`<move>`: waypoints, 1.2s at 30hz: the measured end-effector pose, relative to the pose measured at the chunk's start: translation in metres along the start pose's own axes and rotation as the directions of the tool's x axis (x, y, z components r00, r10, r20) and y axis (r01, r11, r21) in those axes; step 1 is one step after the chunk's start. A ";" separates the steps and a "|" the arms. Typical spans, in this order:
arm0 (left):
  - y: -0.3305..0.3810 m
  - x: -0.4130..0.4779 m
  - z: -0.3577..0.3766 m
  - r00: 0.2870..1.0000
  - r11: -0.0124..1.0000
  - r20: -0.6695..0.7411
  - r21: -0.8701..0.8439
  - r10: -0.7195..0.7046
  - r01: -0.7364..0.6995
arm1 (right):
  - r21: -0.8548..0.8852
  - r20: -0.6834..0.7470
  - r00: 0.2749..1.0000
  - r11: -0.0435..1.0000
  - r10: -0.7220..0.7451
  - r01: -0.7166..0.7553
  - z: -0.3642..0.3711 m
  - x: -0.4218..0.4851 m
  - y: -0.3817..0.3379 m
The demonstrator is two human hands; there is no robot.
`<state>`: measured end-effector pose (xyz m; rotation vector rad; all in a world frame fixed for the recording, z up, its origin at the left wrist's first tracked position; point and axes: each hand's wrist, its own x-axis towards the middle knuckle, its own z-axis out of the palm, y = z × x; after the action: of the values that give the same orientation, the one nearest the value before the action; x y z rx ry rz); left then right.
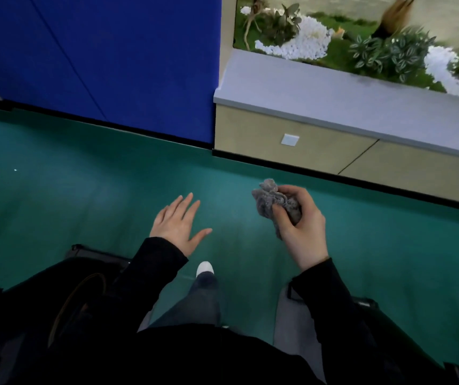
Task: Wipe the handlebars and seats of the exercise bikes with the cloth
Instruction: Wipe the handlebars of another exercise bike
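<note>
right hand point(303, 226) grips the bunched cloth point(275, 204), left hand point(178, 220) spread empty beside it; no handlebar or seat visible ahead.

You get a dim, cool view, with a pale glow on the green floor point(89, 201) at centre left. The upper right is brightest, and there motion blur smears the brown plant point(397, 15). Your left hand point(177, 226), right hand point(303, 226) and grey cloth point(274, 201) look sharp. Straight edges bow near the corners.
</note>
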<state>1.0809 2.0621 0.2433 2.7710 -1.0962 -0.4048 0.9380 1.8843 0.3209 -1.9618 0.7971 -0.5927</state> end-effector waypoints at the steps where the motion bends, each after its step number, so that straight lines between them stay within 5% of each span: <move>1: -0.005 0.012 -0.004 1.000 1.000 -0.010 -0.019 -0.016 0.016 | -0.010 0.010 1.000 1.000 -0.007 0.007 0.007 0.013 -0.004; 8: -0.046 0.083 -0.036 0.997 0.992 -0.049 -0.107 -0.065 0.059 | -0.032 0.119 0.993 0.999 -0.004 0.007 0.061 0.093 -0.021; 16: -0.101 0.106 -0.055 0.954 0.953 -0.107 -0.152 -0.280 0.262 | 0.040 0.355 0.932 0.997 -0.069 0.059 0.137 0.163 -0.049; 29: -0.144 0.181 -0.071 0.765 0.768 -0.105 -0.197 -0.635 0.610 | 0.167 0.619 0.711 0.940 -0.334 0.297 0.224 0.313 -0.085; 36: -0.149 0.252 -0.092 0.680 0.681 -0.108 -0.260 -0.725 0.685 | 0.190 0.680 0.677 0.959 -0.282 0.209 0.254 0.417 -0.087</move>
<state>1.3811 2.0000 0.2479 2.8503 0.1288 -0.2641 1.4171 1.7563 0.3146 -1.9914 0.0120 0.0116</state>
